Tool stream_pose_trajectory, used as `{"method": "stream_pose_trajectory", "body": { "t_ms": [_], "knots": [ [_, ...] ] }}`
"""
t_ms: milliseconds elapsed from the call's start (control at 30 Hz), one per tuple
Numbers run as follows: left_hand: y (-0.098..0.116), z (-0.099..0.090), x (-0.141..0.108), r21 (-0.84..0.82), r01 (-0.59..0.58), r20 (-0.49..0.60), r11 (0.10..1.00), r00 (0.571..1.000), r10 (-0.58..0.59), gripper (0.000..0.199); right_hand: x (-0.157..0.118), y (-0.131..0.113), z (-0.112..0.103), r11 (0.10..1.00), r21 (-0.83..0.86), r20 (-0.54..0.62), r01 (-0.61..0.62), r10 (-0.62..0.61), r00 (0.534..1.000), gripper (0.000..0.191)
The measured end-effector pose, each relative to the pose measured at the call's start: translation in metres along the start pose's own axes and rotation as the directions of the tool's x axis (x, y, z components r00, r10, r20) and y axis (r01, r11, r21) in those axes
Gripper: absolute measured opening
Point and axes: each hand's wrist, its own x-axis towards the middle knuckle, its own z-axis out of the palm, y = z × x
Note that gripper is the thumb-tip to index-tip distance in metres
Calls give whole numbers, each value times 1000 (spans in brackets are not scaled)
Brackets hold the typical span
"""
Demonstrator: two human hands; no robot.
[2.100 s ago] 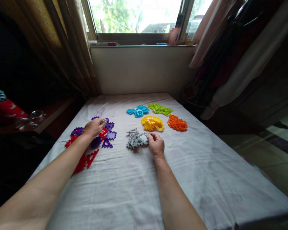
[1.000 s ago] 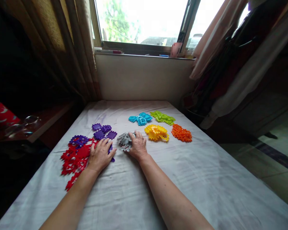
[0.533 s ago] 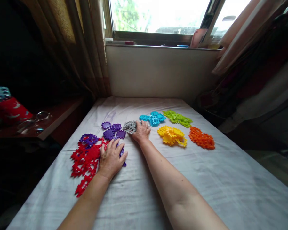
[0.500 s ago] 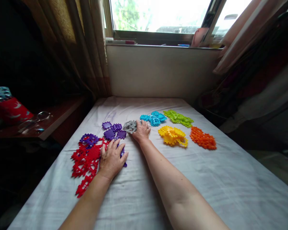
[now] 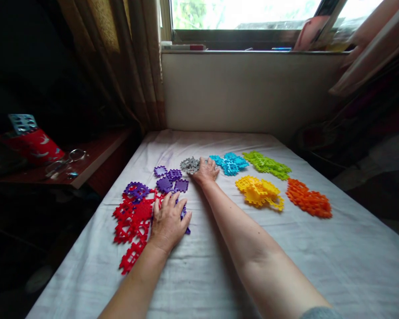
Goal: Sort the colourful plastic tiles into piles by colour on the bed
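My left hand (image 5: 169, 219) lies palm down with fingers spread over purple pieces, at the right side of the red pieces (image 5: 133, 221). Purple square pieces (image 5: 164, 184) with toothed edges lie just beyond its fingertips, and another purple piece (image 5: 136, 191) rests on the red ones. My right hand (image 5: 206, 172) rests at the right edge of the grey pile (image 5: 189, 165), fingers apart; what lies under its palm is hidden. Blue pieces (image 5: 231, 164) are just right of it. Further right are yellow pieces (image 5: 259, 191), green pieces (image 5: 266, 165) and orange pieces (image 5: 309, 198).
The pieces lie on a pale sheet (image 5: 199, 283) that reaches a wall (image 5: 246, 93) below a window. On the left, a dark red side table (image 5: 96, 159) holds a red patterned container (image 5: 40, 146) and glasses (image 5: 64, 163). Curtains hang on both sides.
The view has shifted, so the pieces and both hands appear further right. My right hand sits slightly further from the grey pile, uncovering more of it. My left hand stays on the purple pieces.
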Motion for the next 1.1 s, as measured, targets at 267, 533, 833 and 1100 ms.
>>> {"method": "stream_pose_trajectory", "body": {
  "t_ms": [267,533,833,1100],
  "knots": [
    [-1,-2,1,-28,10,31,1000,999,-9,39,-33,-3,-25,958,-44,34,284,-283,959,77],
    [-5,2,0,-73,6,7,997,1000,-5,39,-26,-8,-12,931,-95,13,354,-354,935,39],
    [-3,0,1,-80,18,20,997,1000,-16,35,-23,12,-12,859,-44,-42,510,-512,858,23],
    [-4,2,2,-170,40,-36,985,998,-47,34,-25,-5,-17,869,-71,-47,490,-494,868,26]
  ]
}}
